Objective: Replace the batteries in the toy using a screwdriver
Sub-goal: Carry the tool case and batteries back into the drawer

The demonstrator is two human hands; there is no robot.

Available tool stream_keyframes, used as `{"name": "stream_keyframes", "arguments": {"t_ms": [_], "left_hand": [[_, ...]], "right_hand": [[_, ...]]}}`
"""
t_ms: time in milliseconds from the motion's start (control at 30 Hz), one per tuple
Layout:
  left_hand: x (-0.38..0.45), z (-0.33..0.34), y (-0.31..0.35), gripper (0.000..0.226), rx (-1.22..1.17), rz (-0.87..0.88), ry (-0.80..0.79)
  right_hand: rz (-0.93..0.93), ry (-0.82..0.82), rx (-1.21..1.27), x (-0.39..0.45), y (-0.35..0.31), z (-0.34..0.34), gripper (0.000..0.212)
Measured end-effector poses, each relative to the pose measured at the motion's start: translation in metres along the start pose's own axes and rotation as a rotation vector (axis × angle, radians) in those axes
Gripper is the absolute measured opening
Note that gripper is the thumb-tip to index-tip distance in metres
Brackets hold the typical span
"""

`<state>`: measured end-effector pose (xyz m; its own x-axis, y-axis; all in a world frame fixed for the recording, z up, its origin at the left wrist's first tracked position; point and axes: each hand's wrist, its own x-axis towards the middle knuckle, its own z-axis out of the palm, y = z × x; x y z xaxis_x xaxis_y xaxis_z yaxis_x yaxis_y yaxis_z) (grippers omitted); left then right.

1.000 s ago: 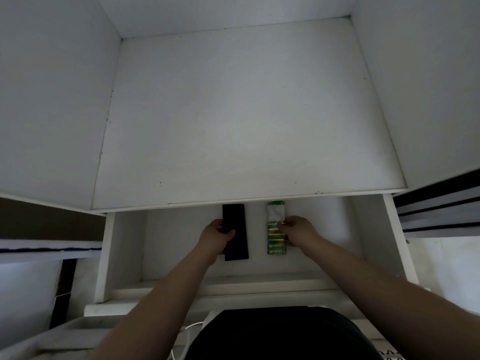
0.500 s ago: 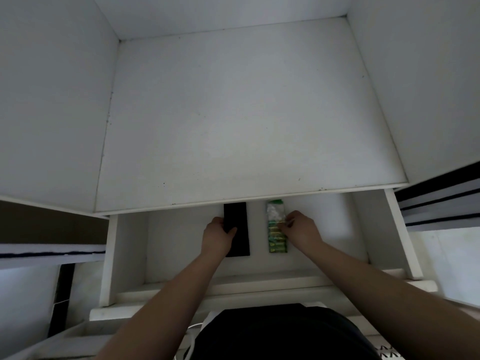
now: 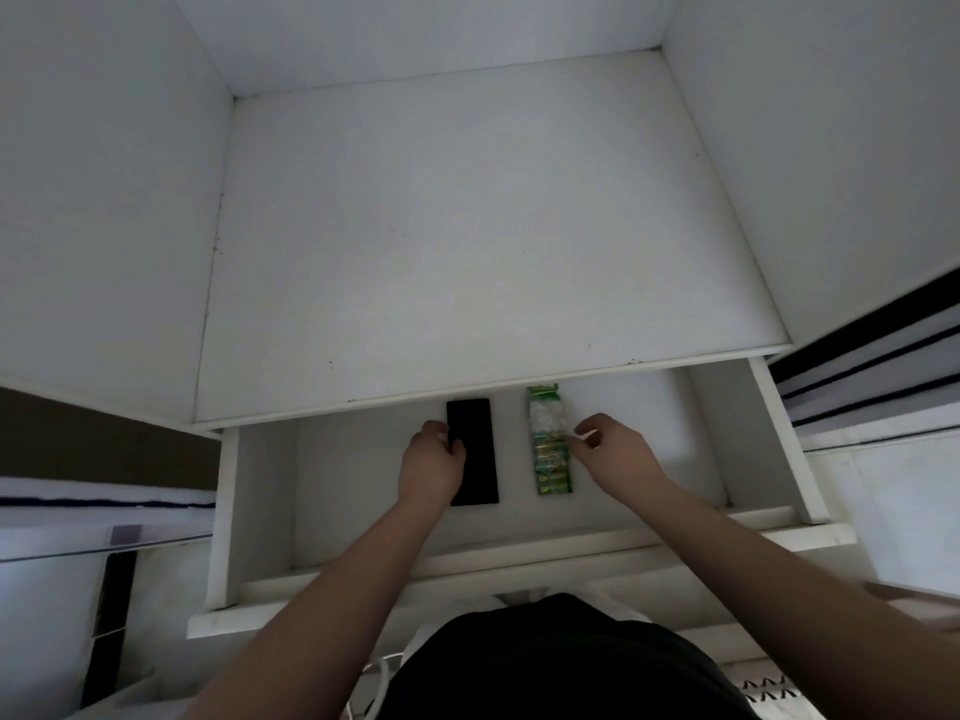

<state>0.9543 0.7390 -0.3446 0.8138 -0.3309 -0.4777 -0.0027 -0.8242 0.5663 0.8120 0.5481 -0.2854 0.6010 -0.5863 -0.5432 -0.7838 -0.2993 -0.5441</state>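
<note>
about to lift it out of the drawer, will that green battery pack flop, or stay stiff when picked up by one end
The battery pack is a long thin strip lying flat in the drawer, so it will probably bend. The upper part looks like clear plastic, likely floppy. The cells sit low, so that end probably hangs heavy.

Your two forearms come into view from the near edge, bare from the elbow to the wrist, with no sleeve, cuff, watch, band or glove on either one. Your left hand [image 3: 434,467] and your right hand [image 3: 613,446] are bare too, and no ring shows on any finger that can be seen. Between the arms, at the near middle, sits the dark bulk of your black top [image 3: 545,662], plain and without visible print, seam or button in this dim light. A pale edge shows just at its far rim; what it belongs to is unclear.
</note>
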Motion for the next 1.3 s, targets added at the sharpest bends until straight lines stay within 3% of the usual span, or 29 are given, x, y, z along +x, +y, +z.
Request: {"name": "stream_keyframes", "arguments": {"t_ms": [267,367,467,533,600,700,933,1067,1167,1300], "left_hand": [[-0.073,-0.053,0.007,0.020,0.032,0.437,-0.265],[-0.097,-0.073,-0.006,0.044,0.069,0.619,-0.458],[-0.108,-0.080,-0.023,0.067,0.256,0.744,-0.556],[-0.110,-0.075,-0.035,0.058,0.340,0.833,-0.451],[-0.109,-0.069,-0.041,0.046,0.360,0.889,-0.350],[-0.106,-0.066,-0.043,0.037,0.383,0.957,-0.288],[-0.095,-0.071,-0.033,0.034,0.610,1.179,0.096],[-0.103,-0.070,-0.030,0.028,0.550,1.234,0.309],[-0.109,-0.066,-0.037,0.012,0.521,1.280,0.293],[-0.094,-0.067,-0.052,0.019,0.598,1.101,0.283]], "right_hand": [[-0.228,-0.093,-0.117,-0.063,0.000,-0.009,0.021],[-0.352,-0.155,-0.199,-0.088,0.005,-0.013,0.025],[-0.539,-0.217,-0.375,-0.101,0.019,-0.010,0.051],[-0.631,-0.184,-0.452,-0.103,0.028,-0.005,0.054],[-0.695,-0.091,-0.485,-0.103,0.034,0.001,0.044],[-0.746,-0.002,-0.515,-0.099,0.035,0.006,0.037],[-0.802,0.231,-0.584,-0.086,0.023,0.008,0.036],[-0.831,0.432,-0.555,-0.101,0.012,0.024,0.032],[-0.884,0.467,-0.518,-0.111,0.013,0.035,0.026],[-0.754,0.426,-0.580,-0.104,0.027,0.043,0.030]]}}
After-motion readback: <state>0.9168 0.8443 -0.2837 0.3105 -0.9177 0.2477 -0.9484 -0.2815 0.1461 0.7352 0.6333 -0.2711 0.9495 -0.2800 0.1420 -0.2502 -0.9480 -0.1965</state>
